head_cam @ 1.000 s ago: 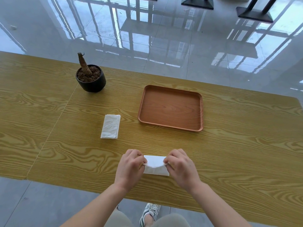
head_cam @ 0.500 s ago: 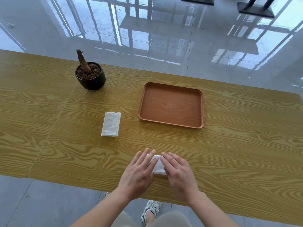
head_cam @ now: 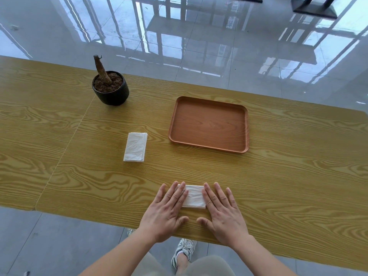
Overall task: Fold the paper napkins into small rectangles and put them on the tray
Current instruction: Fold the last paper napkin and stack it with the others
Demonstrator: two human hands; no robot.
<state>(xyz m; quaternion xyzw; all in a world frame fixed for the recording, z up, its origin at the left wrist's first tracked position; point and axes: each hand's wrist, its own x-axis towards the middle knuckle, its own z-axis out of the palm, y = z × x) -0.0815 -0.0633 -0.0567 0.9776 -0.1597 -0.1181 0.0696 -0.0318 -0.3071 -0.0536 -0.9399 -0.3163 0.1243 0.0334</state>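
Plant pot [head_cam: 110, 90]: a black pot with soil and a bare brown stump, far left on the wooden table [head_cam: 298, 176].
Spare napkin [head_cam: 135, 147]: a white folded stack, lying flat between the pot and my hands, left of the tray.
My left hand [head_cam: 166, 213]: flat, fingers spread, palm down; its fingertips press the left end of the folded napkin, gripping nothing.
Folded napkin [head_cam: 194, 197]: a small white rectangle near the table's front edge, pinned between my two hands.
Tray [head_cam: 209, 124]: brown wood, well beyond the napkin, holding nothing.
My right hand [head_cam: 224, 214]: likewise flat and spread, forefinger on the napkin's right end.
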